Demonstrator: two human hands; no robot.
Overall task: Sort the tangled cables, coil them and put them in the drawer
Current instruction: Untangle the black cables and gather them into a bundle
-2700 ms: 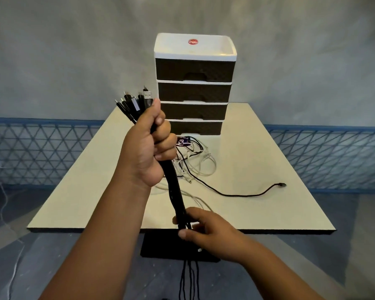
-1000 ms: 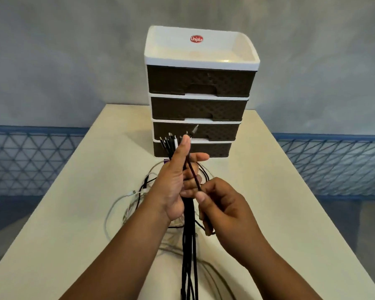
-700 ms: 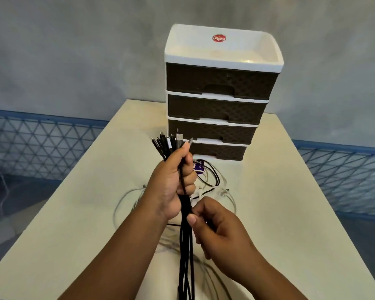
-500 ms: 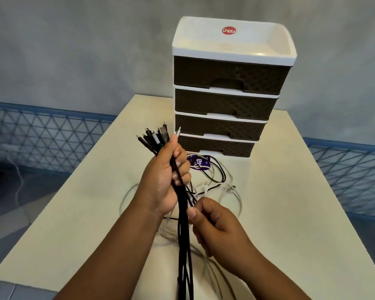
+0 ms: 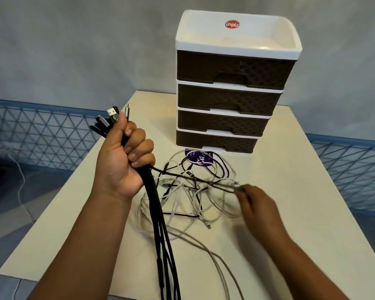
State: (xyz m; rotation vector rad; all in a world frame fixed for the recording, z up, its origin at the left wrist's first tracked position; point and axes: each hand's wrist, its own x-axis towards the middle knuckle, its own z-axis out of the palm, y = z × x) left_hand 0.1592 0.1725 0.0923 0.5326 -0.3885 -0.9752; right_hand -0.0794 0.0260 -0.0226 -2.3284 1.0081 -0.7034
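— Gripping what, the left hand (image 5: 121, 161)?
— A bundle of black cables (image 5: 158, 217), fist closed round them, plug ends fanned above the thumb. Their lower ends ran out of view at the bottom edge; I could not count them surely.
— And the right hand (image 5: 256, 204)?
— Blurred. Its fingertips pinched one thin black cable (image 5: 193, 176) stretched taut from the left fist across the pile.
— The pile?
— Tangled white cables (image 5: 188, 198) with some black ones, on the table (image 5: 301, 191) just before the drawer unit (image 5: 232, 87). A purple label (image 5: 200, 159) lay among them, its writing half hidden.
— Drawers?
— Four brown ones, all closed. A red sticker on the white top tray read "Uniplus".
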